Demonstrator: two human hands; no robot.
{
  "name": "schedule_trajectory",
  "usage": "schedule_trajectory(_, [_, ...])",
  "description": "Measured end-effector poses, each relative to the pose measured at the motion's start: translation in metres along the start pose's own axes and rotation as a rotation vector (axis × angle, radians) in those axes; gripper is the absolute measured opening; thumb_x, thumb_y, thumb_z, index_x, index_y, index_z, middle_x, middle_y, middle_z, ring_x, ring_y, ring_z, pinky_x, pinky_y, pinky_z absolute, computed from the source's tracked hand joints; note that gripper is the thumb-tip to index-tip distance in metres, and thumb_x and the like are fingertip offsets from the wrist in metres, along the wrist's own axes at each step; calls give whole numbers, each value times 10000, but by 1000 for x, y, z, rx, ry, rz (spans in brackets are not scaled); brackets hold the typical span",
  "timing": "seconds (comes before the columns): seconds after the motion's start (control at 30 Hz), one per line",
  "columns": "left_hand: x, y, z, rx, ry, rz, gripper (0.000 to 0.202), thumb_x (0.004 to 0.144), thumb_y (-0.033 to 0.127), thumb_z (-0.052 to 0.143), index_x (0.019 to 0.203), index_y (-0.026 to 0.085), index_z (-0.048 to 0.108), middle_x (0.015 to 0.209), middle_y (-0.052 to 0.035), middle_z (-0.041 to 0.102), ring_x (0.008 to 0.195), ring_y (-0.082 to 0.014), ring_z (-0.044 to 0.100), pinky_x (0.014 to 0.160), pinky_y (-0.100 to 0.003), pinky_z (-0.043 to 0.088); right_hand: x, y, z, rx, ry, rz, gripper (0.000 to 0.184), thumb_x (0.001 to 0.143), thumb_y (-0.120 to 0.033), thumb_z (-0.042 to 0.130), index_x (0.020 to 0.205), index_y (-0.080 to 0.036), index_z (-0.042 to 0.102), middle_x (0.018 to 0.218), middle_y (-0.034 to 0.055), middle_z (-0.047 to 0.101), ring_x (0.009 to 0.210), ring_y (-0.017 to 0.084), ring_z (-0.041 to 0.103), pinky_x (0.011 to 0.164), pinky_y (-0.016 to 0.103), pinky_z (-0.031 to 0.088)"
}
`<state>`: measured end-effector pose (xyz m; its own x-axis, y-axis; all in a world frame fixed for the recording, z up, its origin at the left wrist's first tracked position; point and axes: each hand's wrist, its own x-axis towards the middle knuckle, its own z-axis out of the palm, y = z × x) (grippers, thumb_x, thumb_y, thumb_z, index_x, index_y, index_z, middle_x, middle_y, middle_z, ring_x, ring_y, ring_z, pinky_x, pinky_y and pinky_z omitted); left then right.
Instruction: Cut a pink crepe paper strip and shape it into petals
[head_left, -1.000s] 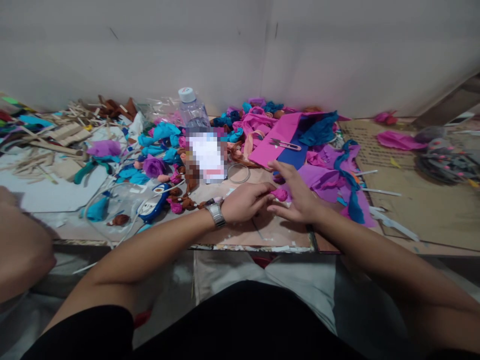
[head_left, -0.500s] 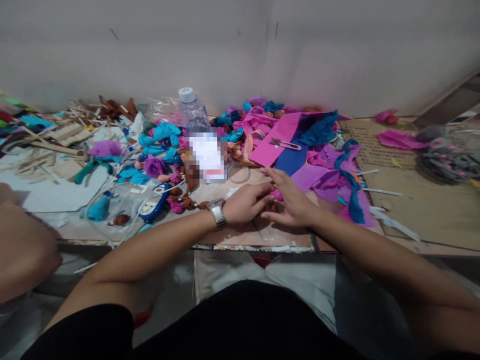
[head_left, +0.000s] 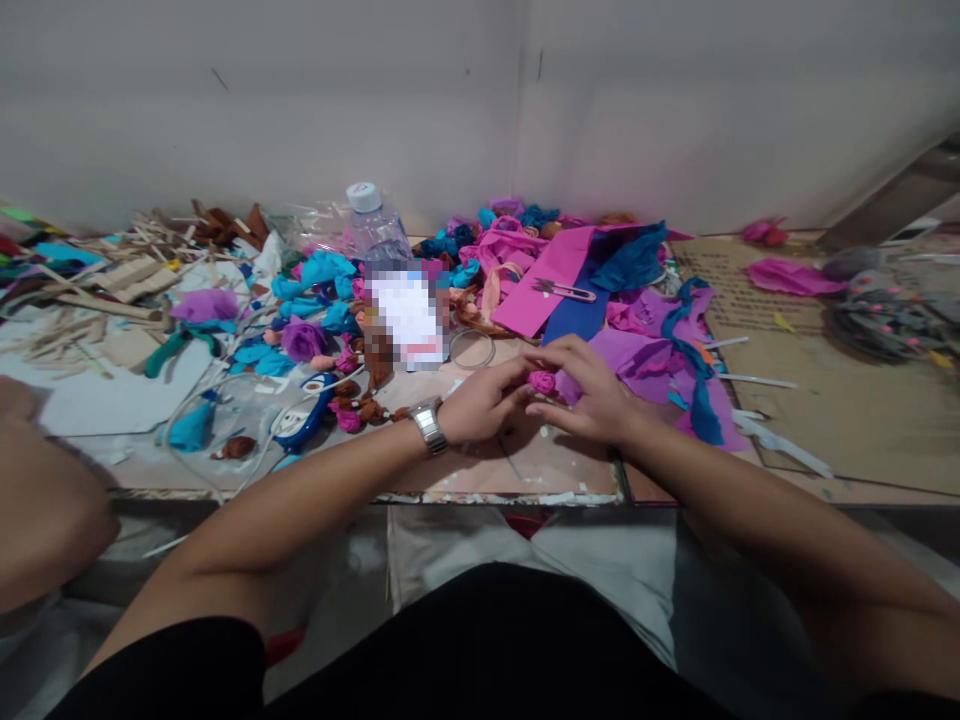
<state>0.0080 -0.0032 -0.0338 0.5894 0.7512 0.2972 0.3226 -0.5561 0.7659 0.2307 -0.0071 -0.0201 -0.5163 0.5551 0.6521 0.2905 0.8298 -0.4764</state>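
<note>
Both my hands meet over the front middle of the low board (head_left: 525, 470). My left hand (head_left: 480, 405), with a metal watch at the wrist, pinches a small pink crepe-paper bud (head_left: 541, 381). My right hand (head_left: 589, 395) curls its fingers round the same bud from the right. Just behind my hands lie sheets of purple paper (head_left: 637, 355) and a pink sheet (head_left: 551, 275) with small snips (head_left: 564, 290) on it.
A plastic bottle (head_left: 373, 225) stands at the back among blue, pink and purple paper flowers. A purple rose (head_left: 302, 338), a blue tape dispenser (head_left: 304, 418) and a wire ring (head_left: 472, 347) lie left of my hands. Wooden sticks (head_left: 120, 275) pile at far left. Another person's limb (head_left: 45, 510) is at the left edge.
My right hand's fingers went from spread flat to curled round the pink bud. Both hands lifted the bud slightly. The view shifted a little to the right.
</note>
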Motion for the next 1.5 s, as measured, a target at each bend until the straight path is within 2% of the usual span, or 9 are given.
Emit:
schedule_trajectory(0.17, [1, 3, -2, 52, -9, -19, 294, 1047, 413, 512, 1013, 164, 666, 911, -60, 724, 828, -190, 653, 763, -310, 483, 0, 1, 0, -21, 36, 67, 294, 933, -382, 775, 1192, -256, 717, 1053, 79, 732, 977, 239, 696, 870, 390, 582])
schedule_trajectory(0.43, [5, 14, -11, 99, 53, -34, 398, 996, 517, 603, 1091, 148, 718, 966, -81, 766, 823, -187, 661, 768, -305, 484, -3, 6, 2, 134, 73, 351, 160, 956, -343, 710, 1030, -201, 709, 924, 26, 753, 820, 186, 702, 762, 302, 568])
schedule_trajectory(0.57, [7, 19, -14, -342, -91, -163, 627, 1024, 683, 452, 897, 123, 703, 825, -84, 743, 731, -155, 642, 717, -277, 496, -4, 3, 1, 122, 72, 304, 183, 934, -358, 737, 1053, -220, 719, 973, 40, 774, 856, 201, 721, 810, 317, 571])
schedule_trajectory(0.77, [8, 19, -10, -846, -248, -434, 552, 882, 686, 712, 915, 142, 625, 748, -22, 663, 629, -120, 632, 620, -243, 505, -4, -1, -4, 39, 25, 222, 147, 928, -331, 742, 1033, -228, 728, 950, 43, 792, 827, 200, 737, 796, 314, 571])
schedule_trajectory(0.87, [8, 19, -11, -707, -189, -351, 508, 925, 650, 680, 902, 146, 622, 751, -12, 646, 630, -113, 616, 608, -235, 483, -3, -2, -4, 95, 33, 254, 163, 929, -349, 756, 1021, -217, 727, 943, 45, 788, 832, 197, 734, 783, 309, 571])
schedule_trajectory(1.1, [4, 14, -15, 208, 79, 166, 417, 1081, 469, 476, 968, 161, 734, 830, -70, 732, 770, -165, 644, 720, -287, 439, -5, -2, 2, 264, 76, 340, 210, 913, -375, 790, 1024, -204, 741, 971, 63, 791, 875, 210, 741, 805, 328, 579])
schedule_trajectory(1.2, [4, 14, -16, 304, 112, 233, 463, 1088, 489, 437, 1006, 155, 747, 887, -100, 752, 814, -188, 663, 739, -307, 443, -6, 0, 3, 285, 92, 343, 208, 908, -361, 795, 1029, -201, 741, 980, 69, 792, 885, 215, 746, 805, 332, 580])
schedule_trajectory(1.33, [5, 18, -18, -22, 45, 8, 598, 1092, 564, 364, 860, 149, 727, 797, -81, 729, 743, -167, 646, 740, -303, 464, -7, 1, 2, 230, 90, 283, 144, 925, -310, 761, 1028, -212, 737, 971, 62, 789, 871, 204, 744, 805, 327, 575])
schedule_trajectory(1.5, [5, 19, -15, -796, -289, -416, 555, 980, 658, 572, 860, 131, 700, 732, -69, 694, 636, -151, 655, 652, -281, 509, -5, -2, -3, 122, 42, 156, 109, 909, -242, 751, 1014, -221, 732, 919, 52, 790, 801, 185, 745, 749, 306, 564])
